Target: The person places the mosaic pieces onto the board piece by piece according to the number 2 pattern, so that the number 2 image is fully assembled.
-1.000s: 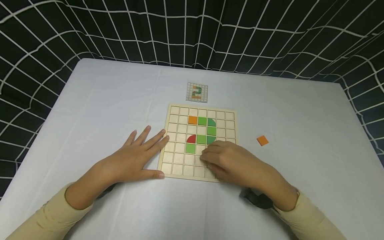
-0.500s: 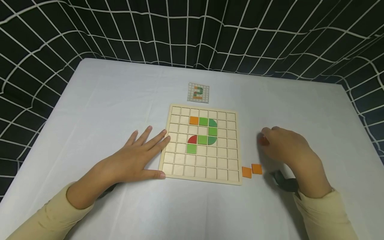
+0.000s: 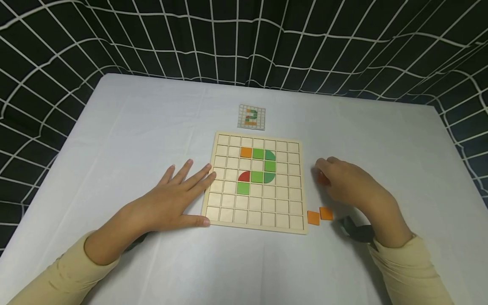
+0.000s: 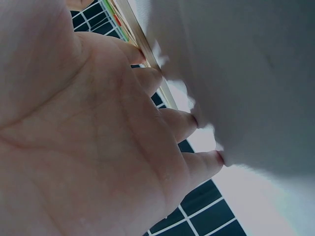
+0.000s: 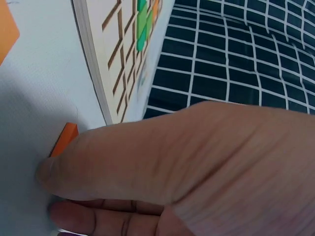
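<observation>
A wooden grid board (image 3: 263, 218) lies on the table. Orange, light green, dark green and red tiles sit in its cells, among them a red quarter-circle tile (image 3: 244, 176). My left hand (image 3: 171, 203) is spread flat, its fingertips and thumb at the board's left edge. To the right of the board, my right hand (image 3: 350, 184) pinches an orange square tile (image 3: 323, 178) between thumb and fingers; in the right wrist view only part of that tile (image 5: 64, 138) shows past the thumb. Two more orange square tiles, one (image 3: 313, 217) by the board's lower right edge and another (image 3: 325, 213) beside it, lie nearby.
Behind the board lies a small pattern card (image 3: 251, 117) with a coloured figure on a grid. A white cloth (image 3: 152, 106) covers the table. Dark curtains (image 3: 228, 38) with white grid lines stand around its back and sides.
My right hand has left the board and gone right to the lone orange tile, then slid slightly left with it. Two orange tiles now show by the board. The left hand stays put.
</observation>
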